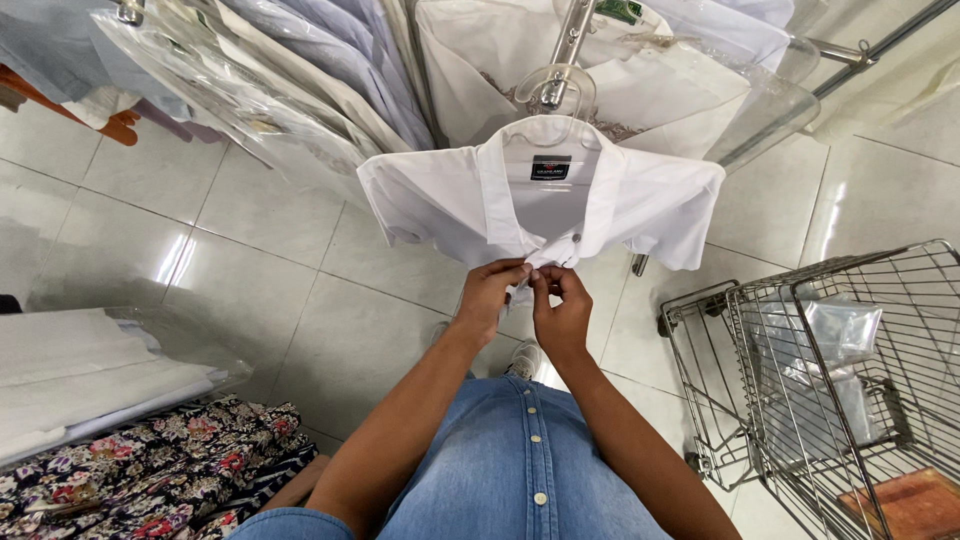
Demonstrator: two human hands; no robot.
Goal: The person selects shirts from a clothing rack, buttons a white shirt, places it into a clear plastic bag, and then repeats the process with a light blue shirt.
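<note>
Two bare hands meet at the middle of the view, working at the front of a white shirt. The left hand (490, 290) is closed in a pinch, its fingertips gripping the shirt's front edge just below the collar. The right hand (562, 305) is curled in the same way, thumb and fingers pressed on the fabric right beside the left hand, so the two nearly touch. The white shirt (545, 195) hangs just beyond the hands on a clear plastic hanger (552, 90), its short sleeves spread to left and right and its collar open, with a small dark label inside the neck. The hanger hooks over a metal rail (572, 35) at the far centre. More garments in clear plastic covers (290, 80) hang behind, stretching to the far left. At the near right stands a wire trolley (860, 380) with plastic-wrapped packets inside. At the near left lies a pile of folded fabric, pale cloth (80, 370) above a dark floral print (170, 460). The person wears a blue denim shirt (520, 470), seen at the near centre. The floor is pale glossy tile (250, 260).
</note>
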